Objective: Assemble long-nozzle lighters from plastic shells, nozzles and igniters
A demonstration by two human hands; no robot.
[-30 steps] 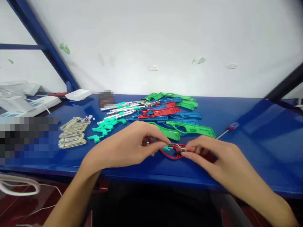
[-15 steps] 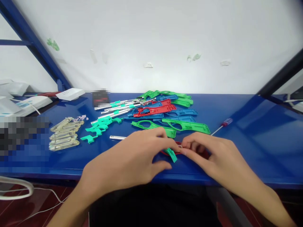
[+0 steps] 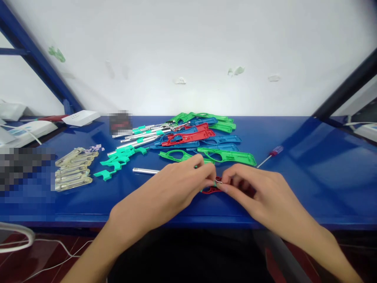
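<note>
My left hand is closed in a pinch on a teal plastic trigger, mostly hidden by the fingers. The trigger sits at a red lighter casing half, whose looped handle shows under the fingertips. My right hand grips the casing's other end, thumb and index fingertip pinching close to a thin white wire. A silver metal tube sticks out from behind my left hand. Just beyond the hands lie green casing halves.
Red and blue casing halves, silver tubes with triggers and loose teal triggers lie across the blue table. Clear fuel tanks are lined up at left. A screwdriver lies at right, a white box at back left.
My left thumb and fingers have closed on the teal trigger, which was visible below them and is now mostly covered. My right hand stays on the red casing. The view has shifted slightly.
</note>
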